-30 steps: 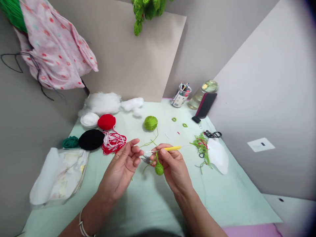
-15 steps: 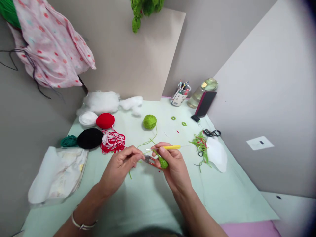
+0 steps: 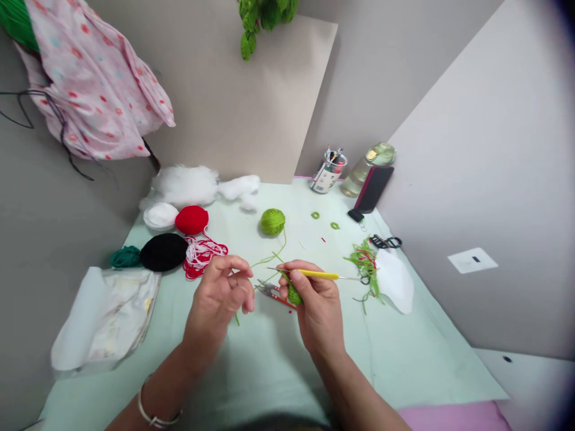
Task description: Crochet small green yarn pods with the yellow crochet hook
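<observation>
- Your right hand (image 3: 320, 299) was closed in a pinch, thumb against fingers, on a yellow-handled hook (image 3: 318, 275), its tip toward nine o'clock and its thin rear end toward three.
- You also had the green crocheted piece (image 3: 294, 294) in that hand, at its nine o'clock side, just below the hook and partly covered by your fingers.
- Your left hand (image 3: 218, 302) hung apart from it at nine o'clock, fingers loosely curled and partly open; whether a strand ran between them could not be made out.
- Red-handled snips (image 3: 284, 299) lay on the table (image 3: 265, 365) between your hands, blades toward ten o'clock.
- From your right hand, the green yarn ball (image 3: 272, 221) sat at eleven o'clock, two green rings (image 3: 315, 215) near twelve and yarn scraps (image 3: 359, 258) at two.
- The red-and-white yarn bundle (image 3: 202, 254) lay at eleven o'clock, just beyond your left hand.
</observation>
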A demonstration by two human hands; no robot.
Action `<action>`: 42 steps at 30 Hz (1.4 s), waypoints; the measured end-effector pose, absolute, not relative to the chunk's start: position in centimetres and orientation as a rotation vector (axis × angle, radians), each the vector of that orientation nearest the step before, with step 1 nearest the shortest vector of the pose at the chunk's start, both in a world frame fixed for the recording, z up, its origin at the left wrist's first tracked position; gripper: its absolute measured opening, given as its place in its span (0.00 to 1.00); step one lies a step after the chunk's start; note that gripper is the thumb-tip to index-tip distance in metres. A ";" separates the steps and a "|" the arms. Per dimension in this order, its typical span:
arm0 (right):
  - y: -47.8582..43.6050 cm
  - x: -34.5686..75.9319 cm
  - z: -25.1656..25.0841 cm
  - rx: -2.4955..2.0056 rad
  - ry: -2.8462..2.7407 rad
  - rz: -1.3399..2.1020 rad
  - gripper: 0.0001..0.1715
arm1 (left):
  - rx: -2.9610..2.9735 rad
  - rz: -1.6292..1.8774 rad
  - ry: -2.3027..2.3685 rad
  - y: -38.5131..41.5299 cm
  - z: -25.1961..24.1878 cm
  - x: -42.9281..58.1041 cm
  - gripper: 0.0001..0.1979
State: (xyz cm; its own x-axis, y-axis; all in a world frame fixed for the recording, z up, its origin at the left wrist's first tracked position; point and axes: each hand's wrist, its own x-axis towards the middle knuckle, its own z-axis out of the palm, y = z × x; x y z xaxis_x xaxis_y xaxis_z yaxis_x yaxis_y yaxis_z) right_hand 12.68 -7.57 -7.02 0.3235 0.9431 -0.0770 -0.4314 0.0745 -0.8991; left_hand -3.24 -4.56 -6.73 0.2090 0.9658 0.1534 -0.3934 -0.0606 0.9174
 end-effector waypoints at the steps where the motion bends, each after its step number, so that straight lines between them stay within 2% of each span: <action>1: -7.7 12.6 -7.2 -1.021 -0.665 1.117 0.08 | 1.288 1.299 0.762 -4.6 -7.1 -3.3 0.04; 4: -8.0 12.3 -7.6 -1.027 -0.771 1.058 0.04 | 1.768 1.251 0.903 -4.7 -8.2 -3.2 0.09; 7: -8.2 11.9 -7.9 -1.049 -0.923 0.914 0.07 | 1.860 1.190 0.949 -4.9 -8.7 -2.8 0.11; 11: -8.5 11.5 -8.0 -1.059 -1.189 0.563 0.17 | 1.447 1.068 0.947 -5.7 -9.0 -1.8 0.14; 14: -8.7 11.4 -7.8 -1.046 -1.316 0.442 0.20 | 1.052 1.007 0.896 -6.2 -9.3 -0.9 0.13; 18: -8.8 11.5 -7.6 -1.017 -1.291 0.543 0.19 | 0.922 0.990 0.875 -5.9 -9.2 -0.8 0.10; 26: -8.5 12.0 -7.3 -0.980 -1.062 0.765 0.12 | 1.113 0.997 0.929 -4.8 -7.6 -2.4 0.04; 32: -8.5 11.8 -7.2 -0.983 -1.034 0.795 0.10 | 0.591 0.962 0.818 -5.3 -8.0 -1.7 0.16; 36: -8.7 11.9 -7.3 -1.025 -1.089 0.764 0.09 | 0.528 1.000 0.803 -5.5 -8.1 -1.4 0.17; 42: -9.5 12.4 -9.0 -1.125 -1.582 0.280 0.26 | 0.495 1.027 0.839 -6.0 -7.7 -0.9 0.23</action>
State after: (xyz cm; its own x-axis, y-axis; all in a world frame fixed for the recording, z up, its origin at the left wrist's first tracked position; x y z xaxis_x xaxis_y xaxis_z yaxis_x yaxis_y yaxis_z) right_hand 12.39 -9.50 -9.03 0.0741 0.7705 0.6331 0.5068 0.5177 -0.6893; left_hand -0.85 -6.04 -7.70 0.2580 0.8921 -0.3708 -0.5418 0.4514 0.7090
